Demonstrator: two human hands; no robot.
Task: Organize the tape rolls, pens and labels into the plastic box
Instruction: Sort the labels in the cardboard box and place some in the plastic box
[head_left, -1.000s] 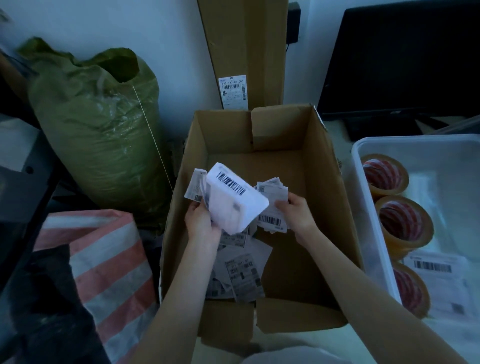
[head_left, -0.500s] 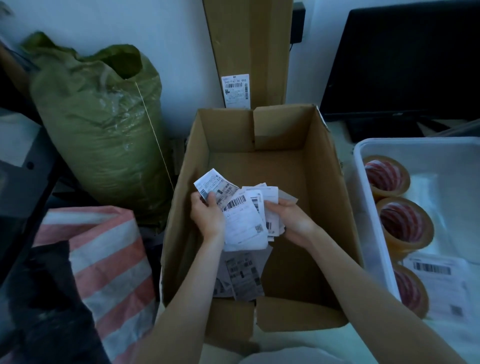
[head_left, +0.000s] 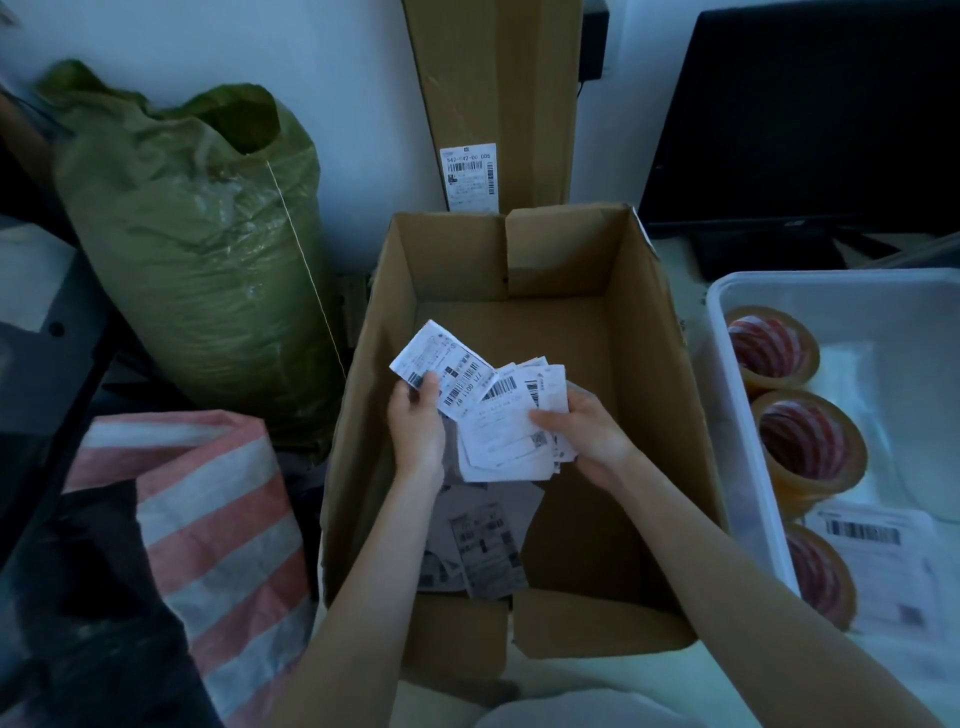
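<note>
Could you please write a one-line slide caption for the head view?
Both hands, left and right, hold a fanned stack of labels over an open cardboard box.

Both hands, left (head_left: 418, 434) & right (head_left: 587, 434), grip label stack (head_left: 498, 421) over cardboard box (head_left: 660, 415); plastic box (head_left: 727, 395) w/ tape rolls (head_left: 808, 441) at right.

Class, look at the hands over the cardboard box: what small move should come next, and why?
Probably carry the held labels, gripped by the left hand and right hand, rightward into the plastic box. Tape rolls and a label sheet already lie there, while more loose labels remain in the cardboard box.
</note>
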